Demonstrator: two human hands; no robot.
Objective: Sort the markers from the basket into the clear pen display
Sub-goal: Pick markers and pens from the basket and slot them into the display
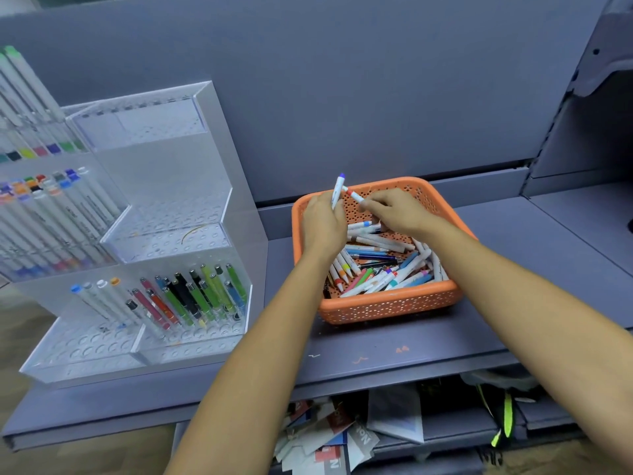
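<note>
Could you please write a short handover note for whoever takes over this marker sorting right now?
Left hand: grips a white purple-capped marker, upright, above the orange basket.
Right hand: pinches a white red-capped marker over the basket's far side.
Clear pen display: stands left of the basket. Its left tiers and front row hold markers; the upper right tiers show none.
Done: the display is partly filled.
Left: place the two held markers, then sort the many lying in the basket.
</note>
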